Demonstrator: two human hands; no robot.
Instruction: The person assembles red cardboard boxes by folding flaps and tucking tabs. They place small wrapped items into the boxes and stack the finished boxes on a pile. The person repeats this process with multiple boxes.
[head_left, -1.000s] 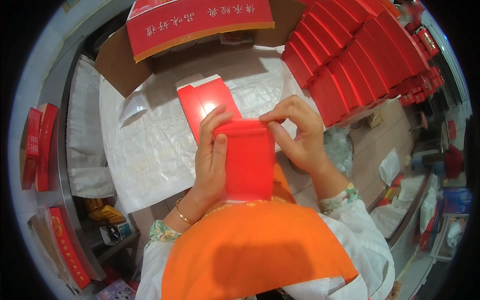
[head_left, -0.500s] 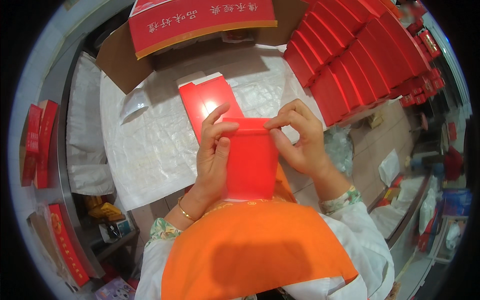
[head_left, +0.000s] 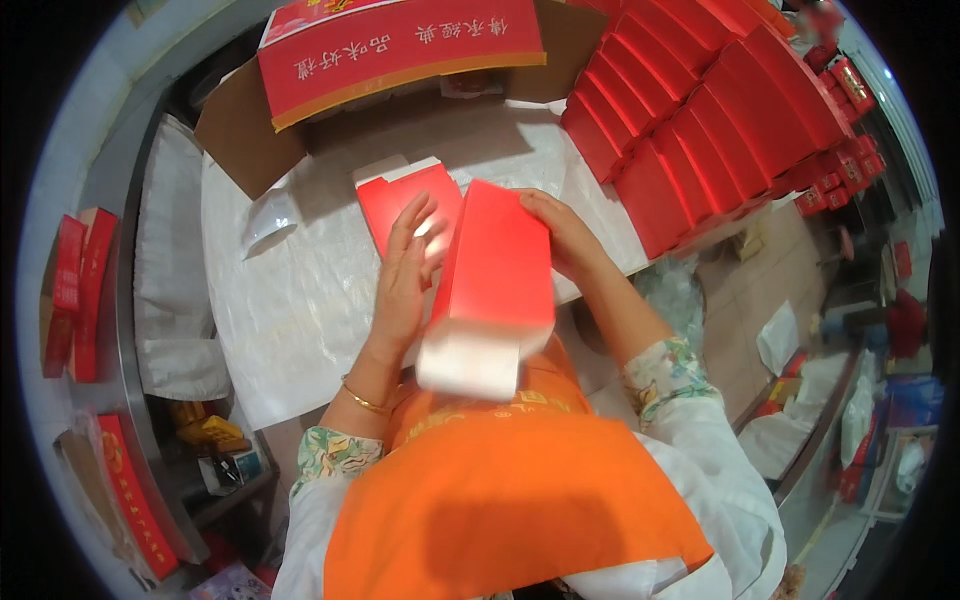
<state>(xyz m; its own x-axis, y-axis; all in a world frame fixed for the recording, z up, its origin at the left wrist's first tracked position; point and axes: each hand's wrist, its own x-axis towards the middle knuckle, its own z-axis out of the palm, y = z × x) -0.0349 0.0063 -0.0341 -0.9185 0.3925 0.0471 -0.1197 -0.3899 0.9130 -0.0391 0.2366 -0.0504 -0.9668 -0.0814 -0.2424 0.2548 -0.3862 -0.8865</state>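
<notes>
While both hands work over the table, the scene reads, near to far:

Apron: an orange apron fills the near middle, with floral cuffs on white sleeves at either side.

Red box: a tall red carton tilts between the hands above the near table edge; its pale open end points back toward the person, just above the apron.

Left hand: the left hand lies flat against the carton's left side, fingers spread and stretched away from the body; a thin gold bangle sits on the wrist.

Right hand: the right hand cups the carton's far right edge, fingers curled round it, so the carton is pressed between the two hands.

Table: a white table covered with crinkled pale sheeting spreads to the left of and beyond the hands.

Flat box: a folded red carton blank lies on the table just beyond the left hand, partly hidden by the fingers.

Plastic piece: a small clear bag-like scrap rests on the table, left of the blank.

Stacked boxes: rows of finished red cartons stand packed together at the far right.

Shipping carton: a large brown cardboard case with a red printed panel sits at the far edge, flaps open.

Left shelf: flat red packs stand on edge at the far left.
</notes>
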